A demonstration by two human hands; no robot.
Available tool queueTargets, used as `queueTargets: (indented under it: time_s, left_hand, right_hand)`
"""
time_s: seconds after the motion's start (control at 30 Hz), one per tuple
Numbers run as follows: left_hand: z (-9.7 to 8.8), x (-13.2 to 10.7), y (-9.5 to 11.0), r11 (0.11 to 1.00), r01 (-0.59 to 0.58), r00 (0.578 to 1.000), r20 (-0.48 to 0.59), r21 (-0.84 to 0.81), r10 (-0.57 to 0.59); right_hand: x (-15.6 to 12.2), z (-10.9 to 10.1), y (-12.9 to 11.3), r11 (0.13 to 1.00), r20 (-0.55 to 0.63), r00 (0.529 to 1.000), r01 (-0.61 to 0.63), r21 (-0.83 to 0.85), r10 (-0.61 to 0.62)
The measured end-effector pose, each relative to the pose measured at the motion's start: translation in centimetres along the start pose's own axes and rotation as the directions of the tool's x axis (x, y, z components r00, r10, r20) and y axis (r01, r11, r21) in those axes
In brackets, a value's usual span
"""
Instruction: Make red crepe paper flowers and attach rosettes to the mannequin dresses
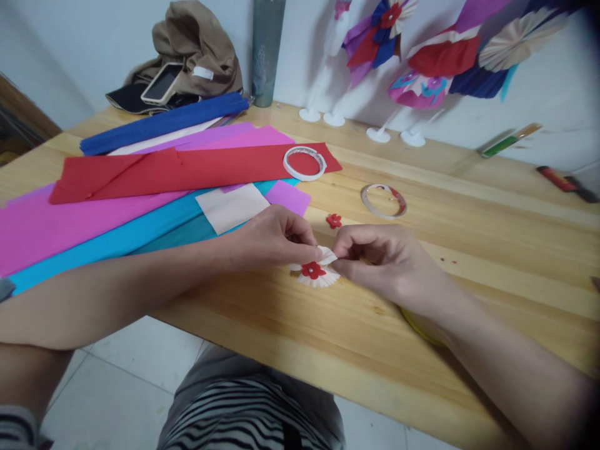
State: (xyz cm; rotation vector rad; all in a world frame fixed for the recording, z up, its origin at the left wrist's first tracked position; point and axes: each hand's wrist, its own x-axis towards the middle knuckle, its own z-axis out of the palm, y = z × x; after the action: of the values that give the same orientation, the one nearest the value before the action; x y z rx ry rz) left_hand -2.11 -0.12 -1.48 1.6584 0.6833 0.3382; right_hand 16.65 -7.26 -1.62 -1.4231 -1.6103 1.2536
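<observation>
A small cream pleated paper rosette (321, 281) with a red flower and a white bead at its centre is held just above the wooden table. My left hand (281, 234) pinches its upper edge between thumb and fingers. On the other side, my right hand (384, 256) has thumb and forefinger closed on the rosette's right edge. The fingers hide part of the pleats. Just beyond the hands lies a loose red flower (334, 220). Something yellow and curved (424, 328) shows partly beneath my right wrist.
Left lie crepe paper sheets, with red (210, 169) on top under a tape roll (304, 164). Another tape ring (383, 200) lies right. Behind are a phone (162, 83), a cap, a dark cylinder (268, 53), paper decorations on white stands, a green tube and a red-black cutter (557, 179).
</observation>
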Motion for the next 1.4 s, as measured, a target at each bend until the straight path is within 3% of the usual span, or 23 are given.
queueTargets:
  time_s: [0.23, 0.43, 0.57, 0.77, 0.97, 1.4]
  left_hand:
    - [-0.4, 0.3, -0.5, 0.997, -0.048, 0.997, -0.055, 0.066, 0.051]
    - [-0.4, 0.2, 0.2, 0.998, -0.032, 0.987, 0.157, -0.045, 0.039]
    - [-0.5, 0.4, 0.1, 0.993, 0.020, 0.971, 0.238, -0.114, 0.008]
    - [-0.8, 0.6, -0.1, 0.978, 0.095, 0.984, 0.166, -0.185, -0.064]
    - [-0.9, 0.4, -0.2, 0.981, 0.078, 0.991, 0.119, -0.177, -0.058]
    - [-0.7, 0.4, -0.3, 0.990, 0.052, 0.992, 0.124, -0.131, -0.035]
  right_hand:
    - [0.1, 0.0, 0.1, 0.999, 0.010, 1.000, 0.027, 0.035, -0.028]
    - [0.4, 0.0, 0.3, 0.999, -0.015, 0.999, 0.038, 0.032, -0.038]
    - [0.5, 0.0, 0.7, 0.999, 0.000, 1.000, 0.030, 0.034, -0.030]
    - [0.2, -0.7, -0.5, 0.999, 0.031, 0.999, 0.035, -0.036, -0.034]
    - [-0.6, -1.3, -1.8, 0.973, 0.124, 0.991, 0.082, -0.214, -0.056]
    - [-0.7, -1.3, -1.4, 0.965, 0.095, 0.993, 0.086, -0.249, -0.064]
